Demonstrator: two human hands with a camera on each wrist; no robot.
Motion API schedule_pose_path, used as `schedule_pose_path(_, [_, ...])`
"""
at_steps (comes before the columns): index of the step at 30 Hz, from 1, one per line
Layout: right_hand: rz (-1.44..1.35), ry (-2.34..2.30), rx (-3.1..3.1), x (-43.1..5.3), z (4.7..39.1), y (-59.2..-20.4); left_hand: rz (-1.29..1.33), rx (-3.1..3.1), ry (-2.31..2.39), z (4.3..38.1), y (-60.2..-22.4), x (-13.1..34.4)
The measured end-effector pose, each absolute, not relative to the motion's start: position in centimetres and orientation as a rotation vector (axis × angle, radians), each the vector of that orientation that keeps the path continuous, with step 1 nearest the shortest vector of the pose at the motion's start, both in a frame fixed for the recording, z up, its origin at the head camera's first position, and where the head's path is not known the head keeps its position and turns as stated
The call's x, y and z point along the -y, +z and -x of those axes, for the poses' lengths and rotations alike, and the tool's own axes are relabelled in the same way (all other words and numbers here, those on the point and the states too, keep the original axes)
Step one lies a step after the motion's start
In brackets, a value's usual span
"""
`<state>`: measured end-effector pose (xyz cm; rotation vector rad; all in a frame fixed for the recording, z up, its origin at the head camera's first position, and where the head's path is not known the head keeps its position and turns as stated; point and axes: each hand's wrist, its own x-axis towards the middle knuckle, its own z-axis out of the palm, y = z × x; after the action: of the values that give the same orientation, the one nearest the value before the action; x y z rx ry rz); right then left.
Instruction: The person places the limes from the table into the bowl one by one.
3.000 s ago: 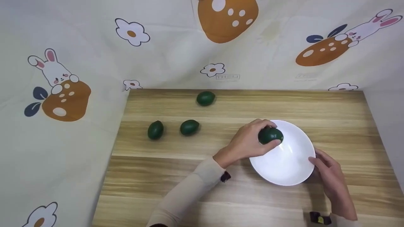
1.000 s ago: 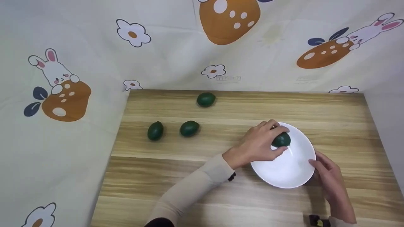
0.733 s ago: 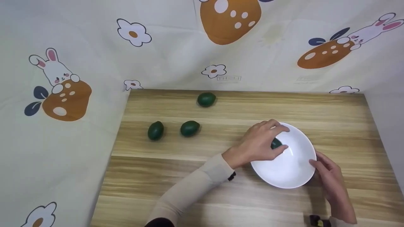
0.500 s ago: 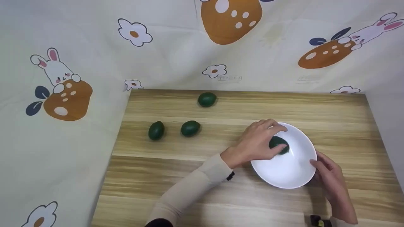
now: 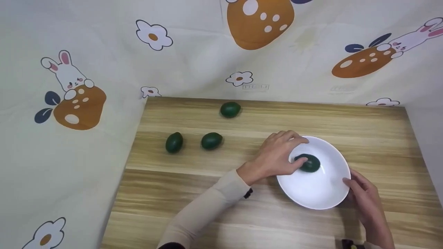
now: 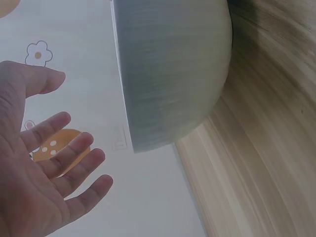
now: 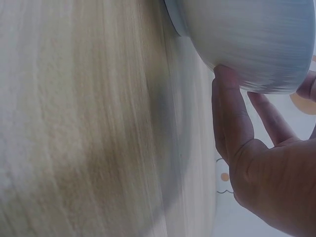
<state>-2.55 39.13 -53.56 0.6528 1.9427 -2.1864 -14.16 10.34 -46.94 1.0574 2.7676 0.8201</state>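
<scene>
A dark green lime [image 5: 313,164] lies inside the white bowl [image 5: 315,193] on the wooden table. My left hand [image 5: 277,154] hovers over the bowl's left rim, its thumb overlapping the lime in the head view. In the left wrist view that hand [image 6: 44,163] has its fingers spread with nothing between them, beside the bowl's outer wall [image 6: 173,69]. My right hand [image 5: 365,195] holds the bowl at its right side, thumb on the rim. From the right wrist, fingertips [image 7: 227,76] show against the underside of the bowl [image 7: 252,39].
Three more limes lie left of the bowl: one lime [image 5: 230,109] near the table's back edge, a second lime [image 5: 211,141] in front of it, and a third lime [image 5: 174,143] farthest left. A printed cloth [image 5: 193,58] rises behind and left of the table [image 5: 166,200].
My left hand carried the lime over the bowl and let it go, then drew back slightly left with its fingers opened. The right hand has kept its hold on the bowl.
</scene>
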Motion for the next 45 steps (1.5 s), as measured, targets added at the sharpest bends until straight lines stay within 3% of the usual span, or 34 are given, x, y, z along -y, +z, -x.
schedule_pose_path(45, [-0.609, -2.198, -1.884, -39.5, 2.6, -53.7, -0.879, -2.898, 0.752, 15.7, -48.0, -5.2])
